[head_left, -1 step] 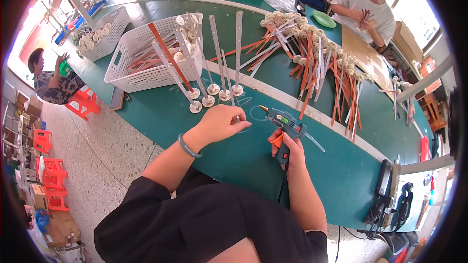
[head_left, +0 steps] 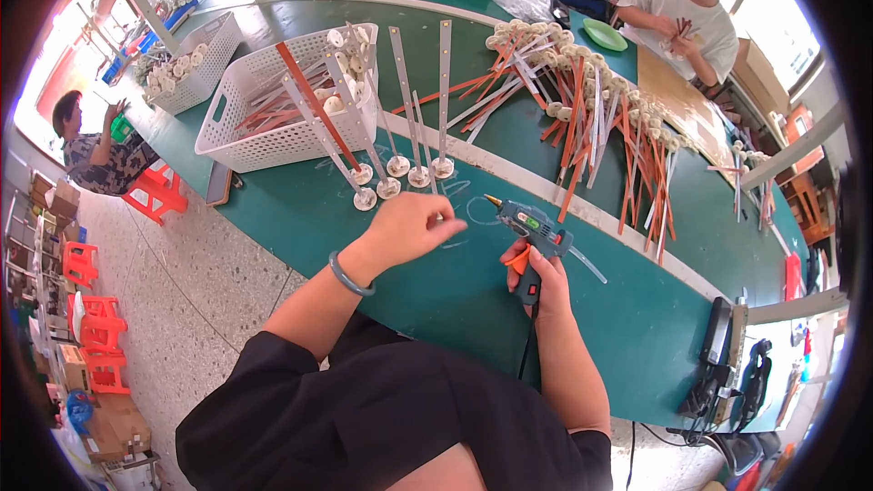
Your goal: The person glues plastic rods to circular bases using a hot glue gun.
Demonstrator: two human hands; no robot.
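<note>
My right hand (head_left: 546, 280) grips a dark grey hot glue gun (head_left: 529, 220) with an orange trigger. The gun's nozzle points to the upper left, toward my left hand, without touching it. A clear glue stick (head_left: 589, 265) sticks out of its back. My left hand (head_left: 409, 232), with a grey-green bangle, has its fingers curled closed just left of the nozzle. A thin pale strip (head_left: 425, 141) runs down behind these fingers; whether they hold it is hidden. Beyond the hand, several silver strips (head_left: 406, 82) and a red-brown one (head_left: 318, 107) stand upright on round white bases (head_left: 388, 188).
A white perforated basket (head_left: 273, 150) holds more strips. Behind the white table divider (head_left: 555, 191) lies a long heap of red and silver strips (head_left: 582, 127). A phone-like flat object (head_left: 219, 184) rests at the left edge. Co-workers sit at far left and far right.
My left hand has shifted slightly left and its fingers have moved a little. The glue gun has hardly moved.
</note>
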